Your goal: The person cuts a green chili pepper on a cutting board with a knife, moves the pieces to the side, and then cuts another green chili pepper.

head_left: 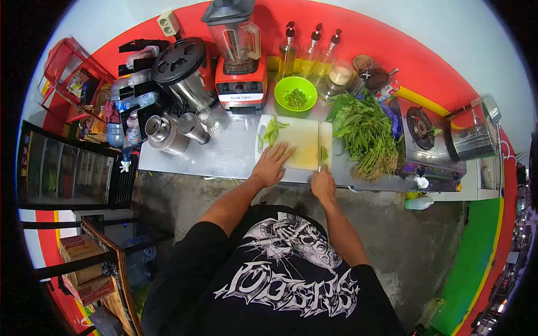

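Note:
A white cutting board (300,158) lies at the front of the metal counter. My left hand (273,164) rests flat on its left part, fingers stretched out and holding nothing. Just above those fingertips is a small pile of pale green leafy pieces (273,130). My right hand (323,183) is closed around the handle of a knife (320,141), whose blade points away from me across the right side of the board. Some chopped green bits (324,153) lie beside the blade. Behind the board, a bright green bowl (284,102) holds chopped greens.
A large bunch of leafy greens (367,134) with roots lies right of the board, before a gas stove (420,129). Behind stand a blender (241,84), several oil bottles (309,59) and a jar (338,78). Metal containers (167,134) are at left.

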